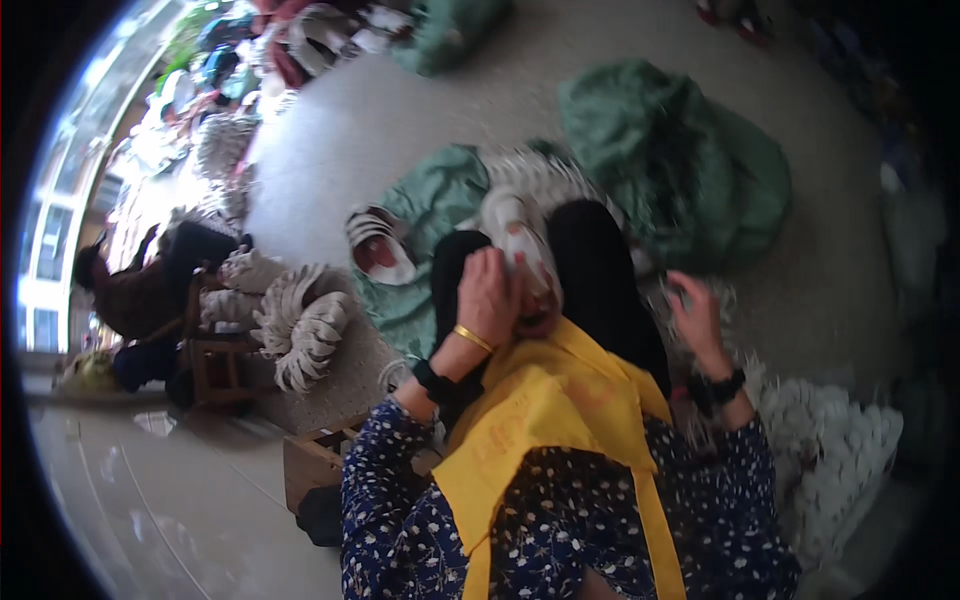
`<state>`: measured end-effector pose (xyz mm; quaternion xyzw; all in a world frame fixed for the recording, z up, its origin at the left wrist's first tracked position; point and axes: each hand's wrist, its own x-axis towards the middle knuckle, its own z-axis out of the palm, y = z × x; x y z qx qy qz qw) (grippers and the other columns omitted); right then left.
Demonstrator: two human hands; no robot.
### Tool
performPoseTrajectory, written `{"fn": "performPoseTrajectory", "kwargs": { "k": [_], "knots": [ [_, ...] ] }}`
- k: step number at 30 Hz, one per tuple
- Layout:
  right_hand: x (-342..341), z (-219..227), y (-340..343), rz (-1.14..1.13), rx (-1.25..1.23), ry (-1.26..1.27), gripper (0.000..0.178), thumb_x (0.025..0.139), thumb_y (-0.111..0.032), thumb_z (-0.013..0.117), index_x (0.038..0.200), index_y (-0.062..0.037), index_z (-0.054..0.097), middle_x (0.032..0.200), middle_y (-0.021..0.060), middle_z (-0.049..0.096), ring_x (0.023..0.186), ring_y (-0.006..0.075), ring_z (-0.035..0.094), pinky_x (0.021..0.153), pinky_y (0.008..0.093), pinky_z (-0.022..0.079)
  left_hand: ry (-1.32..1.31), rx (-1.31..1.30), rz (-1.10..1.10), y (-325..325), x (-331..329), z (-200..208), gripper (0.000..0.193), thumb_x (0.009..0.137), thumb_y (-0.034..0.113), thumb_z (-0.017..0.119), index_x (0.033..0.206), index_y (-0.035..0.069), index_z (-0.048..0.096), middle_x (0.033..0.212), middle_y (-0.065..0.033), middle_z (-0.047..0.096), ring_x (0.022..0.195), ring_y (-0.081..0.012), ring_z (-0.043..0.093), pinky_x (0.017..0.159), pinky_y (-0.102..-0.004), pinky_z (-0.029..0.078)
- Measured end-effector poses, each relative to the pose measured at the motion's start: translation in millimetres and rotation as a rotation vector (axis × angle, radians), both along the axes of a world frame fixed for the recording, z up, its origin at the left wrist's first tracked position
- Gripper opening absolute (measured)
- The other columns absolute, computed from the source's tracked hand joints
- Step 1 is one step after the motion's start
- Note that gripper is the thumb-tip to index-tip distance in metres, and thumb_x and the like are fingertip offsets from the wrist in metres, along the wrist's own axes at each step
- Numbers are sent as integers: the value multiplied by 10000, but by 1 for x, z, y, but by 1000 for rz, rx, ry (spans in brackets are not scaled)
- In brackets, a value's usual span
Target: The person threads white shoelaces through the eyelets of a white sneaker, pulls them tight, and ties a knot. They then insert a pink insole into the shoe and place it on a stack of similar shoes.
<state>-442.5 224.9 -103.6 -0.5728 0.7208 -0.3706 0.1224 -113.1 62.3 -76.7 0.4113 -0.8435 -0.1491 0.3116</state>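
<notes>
Between my knees sits a white shoe (521,240) with a reddish inside, partly covered by my fingers. My left hand (488,298) is closed at its near left side, gripping its edge. My right hand (700,320) is raised off to the right, beside my right knee, with thumb and forefinger apart; I make out nothing between them. A white strappy sandal (381,246) with a red insole lies to the left on green cloth (440,185). A yellow apron (555,400) covers my lap.
A large green sack (680,160) stands ahead to the right. White woven pieces (835,450) are heaped at my right. Bundled pale pieces (305,325) lie at left, near a wooden stool (222,370). Another person (140,295) sits at the far left. A wooden box (310,465) stands by my left elbow.
</notes>
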Motion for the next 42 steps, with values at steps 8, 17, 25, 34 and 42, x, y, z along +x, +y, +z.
{"fn": "performPoseTrajectory", "kwargs": {
  "k": [8, 17, 25, 34, 42],
  "knots": [
    [-95, -88, 122, -451, 415, -21, 388, 832, -122, 749, 1202, -25, 688, 1052, 186, 742, 1016, 337, 712, 865, 421, 560, -107, -147, -52, 0, -1, 3, 293, 931, 164, 626, 1130, -38, 550, 1009, -244, 586, 971, -435, 565, 851, -486, 458],
    [-101, -167, 189, -529, 590, 57, 304, 788, -87, 799, 1080, -23, 740, 960, 149, 763, 881, 248, 750, 797, 354, 590, -204, -118, -51, 5, 1, 9, 292, 982, 177, 595, 1159, -49, 545, 1010, -212, 586, 958, -400, 581, 866, -460, 457],
    [-91, -181, 186, -585, 680, -137, 265, 771, -188, 814, 985, -41, 766, 910, 141, 760, 816, 278, 739, 760, 379, 576, -275, -75, -29, 7, 2, 8, 339, 982, 183, 580, 1210, -63, 533, 1023, -208, 571, 950, -367, 564, 866, -448, 453],
    [-81, -234, 211, -480, 541, 122, 206, 802, -201, 750, 922, -33, 759, 859, 185, 727, 808, 356, 707, 739, 435, 551, -214, -134, -55, 5, -5, 9, 256, 987, 156, 570, 1160, -32, 551, 933, -169, 540, 878, -347, 546, 833, -459, 438],
    [-93, -221, 221, -804, 340, -700, 204, 912, -210, 691, 904, -8, 721, 749, 82, 703, 685, 141, 693, 560, 294, 525, -254, -114, -38, 4, 0, 6, 316, 979, 166, 570, 1197, -60, 536, 1000, -205, 560, 934, -372, 557, 865, -459, 443]
  ]
}}
